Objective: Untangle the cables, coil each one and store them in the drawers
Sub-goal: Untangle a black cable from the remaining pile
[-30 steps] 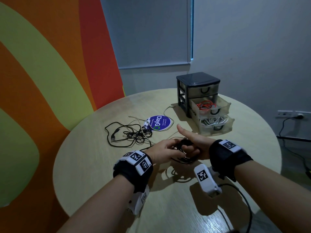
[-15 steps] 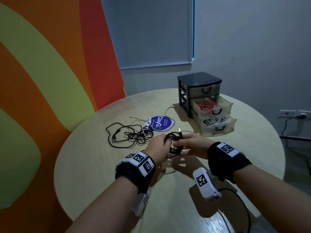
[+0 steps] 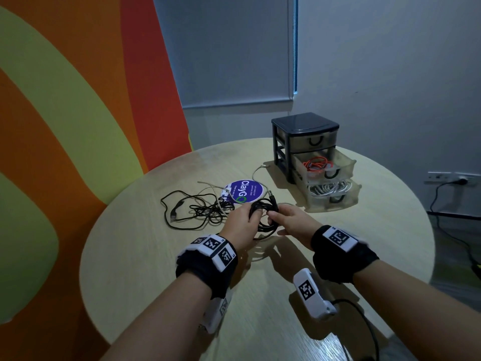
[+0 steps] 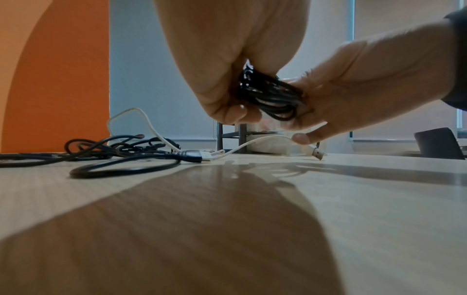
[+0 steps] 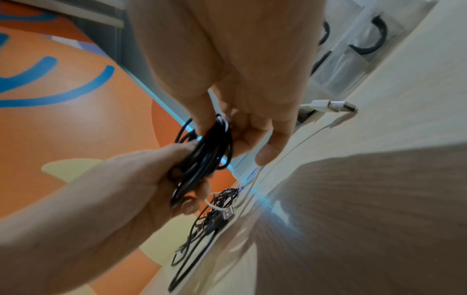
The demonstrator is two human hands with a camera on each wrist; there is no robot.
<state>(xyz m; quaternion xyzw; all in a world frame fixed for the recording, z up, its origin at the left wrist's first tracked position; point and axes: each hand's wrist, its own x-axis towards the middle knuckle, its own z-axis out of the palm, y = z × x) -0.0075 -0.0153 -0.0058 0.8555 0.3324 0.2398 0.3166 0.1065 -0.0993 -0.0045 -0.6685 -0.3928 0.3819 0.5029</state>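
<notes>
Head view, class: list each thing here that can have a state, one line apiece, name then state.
top drawer: shut.
middle drawer: pulled open, orange cable coiled inside.
bottom drawer: pulled open, white cable coiled inside.
black coil: wound up, held off the table.
left hand: grips the black coil.
right hand: pinches the black coil.
black tangle: loose on the table, still knotted.

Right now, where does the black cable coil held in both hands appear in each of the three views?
Head: the black cable coil is at centre, between both hands.
Left wrist: upper centre, above the table.
Right wrist: centre left, hanging between the fingers.
Shared landmark: the white cable's USB plug, beside the drawer unit.
</notes>
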